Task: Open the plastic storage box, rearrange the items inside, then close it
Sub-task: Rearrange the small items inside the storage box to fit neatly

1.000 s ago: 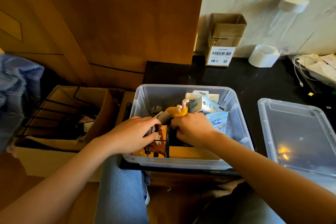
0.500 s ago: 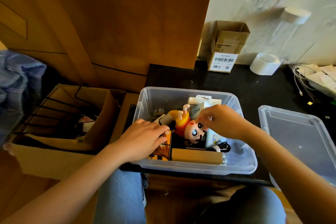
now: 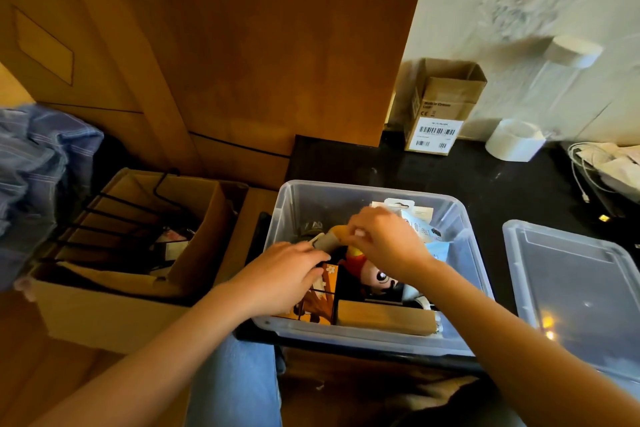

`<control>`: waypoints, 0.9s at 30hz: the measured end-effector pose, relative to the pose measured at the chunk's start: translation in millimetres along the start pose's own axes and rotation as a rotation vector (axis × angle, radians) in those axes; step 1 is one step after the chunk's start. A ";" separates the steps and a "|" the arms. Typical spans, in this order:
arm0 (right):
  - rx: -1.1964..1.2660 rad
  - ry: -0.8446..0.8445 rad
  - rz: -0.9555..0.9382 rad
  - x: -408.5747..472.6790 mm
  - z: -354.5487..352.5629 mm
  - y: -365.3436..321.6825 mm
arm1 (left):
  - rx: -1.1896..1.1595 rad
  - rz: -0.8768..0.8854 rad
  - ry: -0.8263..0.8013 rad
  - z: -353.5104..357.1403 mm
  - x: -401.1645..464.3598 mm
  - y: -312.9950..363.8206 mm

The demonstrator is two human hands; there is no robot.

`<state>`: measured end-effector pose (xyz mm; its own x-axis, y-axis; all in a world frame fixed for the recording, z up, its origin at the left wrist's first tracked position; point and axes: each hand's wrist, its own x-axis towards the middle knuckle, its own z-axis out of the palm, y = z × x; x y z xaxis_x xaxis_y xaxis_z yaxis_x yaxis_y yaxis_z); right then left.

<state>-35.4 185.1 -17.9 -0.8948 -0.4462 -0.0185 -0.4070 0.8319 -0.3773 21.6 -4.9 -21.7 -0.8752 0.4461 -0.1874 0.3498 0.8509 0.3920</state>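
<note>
The clear plastic storage box stands open on the black tabletop, and its lid lies flat to the right. Inside, a doll in yellow and red lies with its head toward me. My right hand pinches the doll's raised yellow arm near the box's middle. My left hand curls over the top edge of an orange flowered box at the box's front left. A brown box lies along the front wall. White packets stand at the back right, partly hidden by my right hand.
An open cardboard carton with a black wire rack stands left of the box. A small labelled carton, a white tape roll and cables sit on the tabletop behind. Blue cloth hangs far left.
My right hand moved left from the white packets to the doll's arm. The doll's head shows where my right hand covered it a second ago. My left hand stayed on the orange box.
</note>
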 end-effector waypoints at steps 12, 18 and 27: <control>0.086 0.143 0.248 -48.3 -31.8 33.2 | -0.203 -0.148 -0.022 -10.5 43.5 0.8; -0.058 0.205 0.378 -59.2 -29.4 55.4 | -0.298 -0.111 -0.077 1.7 71.8 15.5; -0.260 0.112 0.309 -64.9 -36.8 62.9 | -0.205 -0.200 0.233 6.2 73.0 21.4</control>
<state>-9.7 278.5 -6.4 -0.9906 -0.1363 0.0118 -0.1367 0.9829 -0.1236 -32.7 47.6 -32.5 -0.9803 0.1816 -0.0775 0.1109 0.8310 0.5451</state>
